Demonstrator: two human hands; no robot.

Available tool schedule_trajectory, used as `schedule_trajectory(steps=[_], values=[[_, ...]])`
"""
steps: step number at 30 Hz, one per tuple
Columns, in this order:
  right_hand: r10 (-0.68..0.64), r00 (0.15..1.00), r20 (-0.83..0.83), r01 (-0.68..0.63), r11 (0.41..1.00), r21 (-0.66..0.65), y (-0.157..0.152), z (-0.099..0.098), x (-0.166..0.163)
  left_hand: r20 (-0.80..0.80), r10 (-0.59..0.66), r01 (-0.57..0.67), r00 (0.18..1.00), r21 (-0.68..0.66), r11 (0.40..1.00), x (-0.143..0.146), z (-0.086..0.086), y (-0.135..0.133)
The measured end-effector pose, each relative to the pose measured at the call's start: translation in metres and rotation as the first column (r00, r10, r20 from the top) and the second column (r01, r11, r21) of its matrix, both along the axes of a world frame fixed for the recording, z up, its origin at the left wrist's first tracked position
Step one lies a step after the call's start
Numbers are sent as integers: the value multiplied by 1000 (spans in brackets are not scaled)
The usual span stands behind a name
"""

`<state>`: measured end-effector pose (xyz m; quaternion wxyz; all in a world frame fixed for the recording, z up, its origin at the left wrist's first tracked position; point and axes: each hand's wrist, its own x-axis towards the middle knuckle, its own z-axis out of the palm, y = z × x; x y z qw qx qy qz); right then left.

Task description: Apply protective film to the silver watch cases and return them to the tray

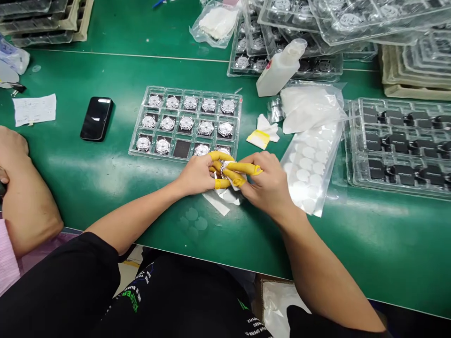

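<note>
My left hand (199, 174) and my right hand (266, 184) meet at the middle of the green table, both with yellow finger cots. Together they pinch a small round watch case (223, 172) with a white wipe (225, 196) under it. Just beyond my fingers lies a clear tray (186, 123) of round silver watch cases; one pocket in its near row shows empty and dark. A clear bag of round white pads (310, 162) lies right beside my right hand.
A black phone (96, 118) and a paper note (34, 109) lie to the left. Another person's forearm (21, 188) rests at the left edge. A white squeeze bottle (280, 69), stacked clear trays (317, 28) and a tray of dark parts (401, 143) fill the right and back.
</note>
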<state>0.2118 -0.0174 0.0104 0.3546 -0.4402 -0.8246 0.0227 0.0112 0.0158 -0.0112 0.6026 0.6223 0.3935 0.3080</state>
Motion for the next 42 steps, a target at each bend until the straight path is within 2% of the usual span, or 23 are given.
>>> schedule_trajectory(steps=[2, 6, 12, 16, 21, 25, 29, 33, 36, 38, 40, 42], values=[[15, 999, -33, -15, 1000, -10, 0, 0, 1, -13, 10, -10, 1000, 17, 1000, 0, -1, 0], [126, 990, -62, -130, 990, -48, 4, 0, 8, -1, 44, -44, 999, 3, 999, 0, -2, -1], [-52, 993, -107, 56, 998, 34, 7, -6, 3, 28, 49, -48, 998, -22, 999, 2, 0, -2], [103, 985, -142, -105, 994, -6, 10, -6, 4, 18, 59, -58, 998, -38, 998, 2, 2, -2], [-14, 989, -148, 4, 998, -67, 14, -6, 10, 4, 68, -68, 998, -39, 997, 2, 0, -1], [125, 980, -153, -148, 978, -149, 14, -7, 9, 14, 51, -50, 999, -47, 998, 2, -1, -1], [-23, 986, -165, 3, 993, -119, 15, -7, 6, 40, 74, -69, 996, -104, 992, 2, 0, -1], [69, 984, -166, -90, 988, -122, 16, -9, 6, 59, 66, -60, 996, -108, 992, 2, 2, 0], [4, 983, -181, -12, 999, -45, 17, -11, 6, 67, 69, -60, 995, -132, 989, 2, 2, 0], [20, 984, -175, -24, 1000, -18, 17, -12, 5, 72, 96, -84, 993, -146, 986, 2, 2, 1], [94, 983, -159, -103, 993, -49, 17, -13, 3, 79, 95, -83, 992, -143, 986, 2, 1, 1], [68, 986, -150, -81, 993, -85, 18, -15, 2, 70, 91, -81, 993, -129, 988, 2, 0, 0]])
